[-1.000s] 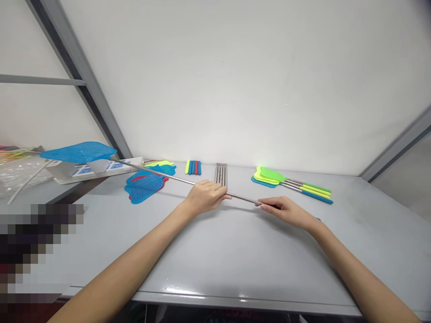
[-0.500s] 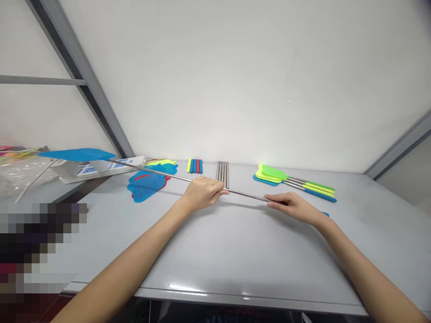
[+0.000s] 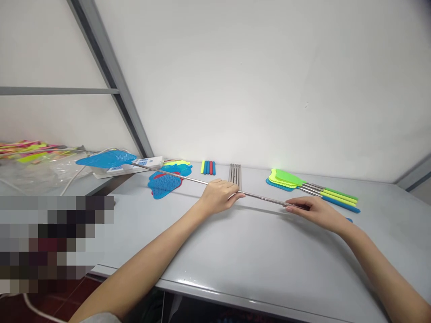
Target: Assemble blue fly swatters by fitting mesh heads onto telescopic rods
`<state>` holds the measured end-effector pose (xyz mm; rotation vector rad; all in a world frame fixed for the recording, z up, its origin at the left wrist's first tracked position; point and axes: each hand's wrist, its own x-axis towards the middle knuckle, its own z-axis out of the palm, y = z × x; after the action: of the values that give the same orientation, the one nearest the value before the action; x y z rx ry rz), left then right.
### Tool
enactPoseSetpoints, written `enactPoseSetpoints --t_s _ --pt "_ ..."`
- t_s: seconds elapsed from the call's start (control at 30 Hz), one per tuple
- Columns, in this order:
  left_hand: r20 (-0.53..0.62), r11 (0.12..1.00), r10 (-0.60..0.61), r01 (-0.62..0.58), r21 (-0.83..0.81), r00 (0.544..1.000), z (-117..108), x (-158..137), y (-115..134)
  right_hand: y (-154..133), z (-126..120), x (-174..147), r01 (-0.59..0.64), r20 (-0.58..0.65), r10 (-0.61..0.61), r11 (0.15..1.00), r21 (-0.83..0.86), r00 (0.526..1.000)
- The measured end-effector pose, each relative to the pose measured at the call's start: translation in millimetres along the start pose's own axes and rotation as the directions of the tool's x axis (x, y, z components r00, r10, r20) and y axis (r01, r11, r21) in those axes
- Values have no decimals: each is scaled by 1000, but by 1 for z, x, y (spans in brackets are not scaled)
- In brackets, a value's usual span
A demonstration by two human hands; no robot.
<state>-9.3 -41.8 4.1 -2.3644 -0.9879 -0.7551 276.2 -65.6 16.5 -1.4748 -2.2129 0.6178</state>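
A blue fly swatter (image 3: 107, 159) with a long, thin metal rod is held above the table, its head out to the left. My left hand (image 3: 220, 196) is closed around the middle of the rod. Further right, my right hand (image 3: 311, 211) pinches the rod near its other end, which the fingers partly hide. Behind my left hand lies a row of several short metal rods (image 3: 235, 175). Finished-looking swatters (image 3: 286, 177) in green, yellow and blue, with coloured grips, are stacked beyond my right hand. A small blue tip (image 3: 350, 220) shows from behind my right wrist.
Loose blue, red and yellow swatter heads (image 3: 164, 185) are piled at the table's left. Several coloured grips (image 3: 208, 168) line the wall. A white power strip (image 3: 148, 162), cable and plastic bags (image 3: 50, 168) sit further left. The grey table (image 3: 256, 255) meets the wall behind.
My view has turned a little left, so everything sits further right in the picture. Both hands keep their hold on the swatter's rod.
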Motion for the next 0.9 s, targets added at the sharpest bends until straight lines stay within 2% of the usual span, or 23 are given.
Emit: enactPoseSetpoints --t_s 0.1,0.23,0.4,0.6,0.8,0.9 --pt "8 999 -33 33 4 999 -1 -1 -3 10 -7 0 -31 48 33 998 -47 998" --pt "26 998 -67 67 3 997 -1 -2 -8 20 -13 0 -62 10 63 996 -58 998" --pt "46 997 -77 78 -24 996 2 -3 -10 22 -6 3 -113 -5 113 991 -65 994" --pt "73 994 -86 91 -60 994 6 -5 -11 21 7 6 -76 55 78 996 -43 995" --pt "72 996 -71 75 -43 995 7 -5 -7 12 9 3 -31 63 34 999 -40 997" --pt "78 997 -57 61 -50 995 7 -5 -4 7 11 3 7 106 -3 999 -45 994"
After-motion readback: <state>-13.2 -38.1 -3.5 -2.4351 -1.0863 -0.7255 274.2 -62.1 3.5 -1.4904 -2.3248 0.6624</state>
